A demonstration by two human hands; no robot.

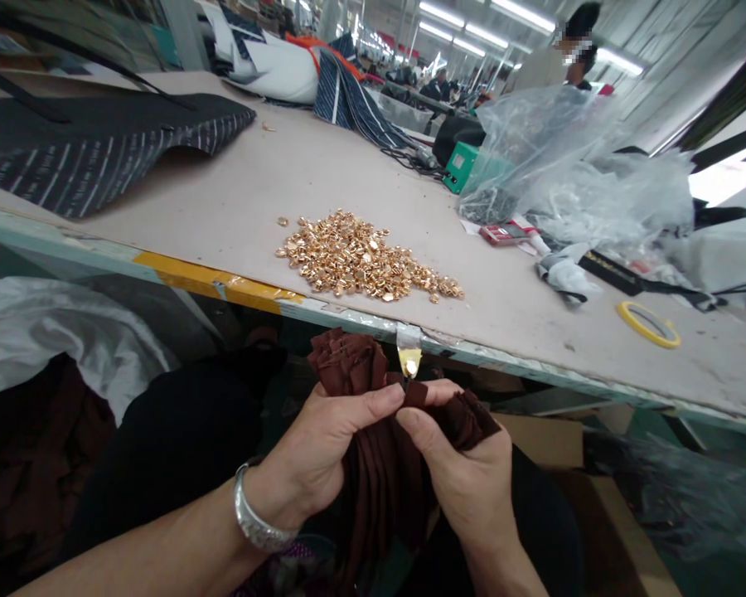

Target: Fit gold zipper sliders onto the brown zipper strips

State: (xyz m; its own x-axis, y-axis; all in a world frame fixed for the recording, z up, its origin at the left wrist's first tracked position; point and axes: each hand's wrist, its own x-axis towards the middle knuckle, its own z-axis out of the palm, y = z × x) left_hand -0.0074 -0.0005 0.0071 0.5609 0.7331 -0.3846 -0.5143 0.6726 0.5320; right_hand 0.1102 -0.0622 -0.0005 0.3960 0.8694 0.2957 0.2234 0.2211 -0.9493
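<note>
Brown fabric strips [348,365] stand bunched in my left hand [329,439], whose thumb presses on them just below the table edge. My right hand [466,464] is closed around another bunch of brown strips [466,419], its thumb and finger pinching a strip end. Both thumbs nearly meet, and the long strips hang down between the hands. Right above them, a small clear and yellow holder [409,352] with a gold piece at its tip is fixed to the table edge. A pile of small gold metal pieces [360,257] lies on the table [236,199].
Dark striped fabric [118,157] lies at the left. Clear plastic bags [553,157], a green box [463,168], a red packet [503,234] and a yellow tape roll [648,324] are on the right. Cardboard [603,531] lies below the table. A person stands in the background.
</note>
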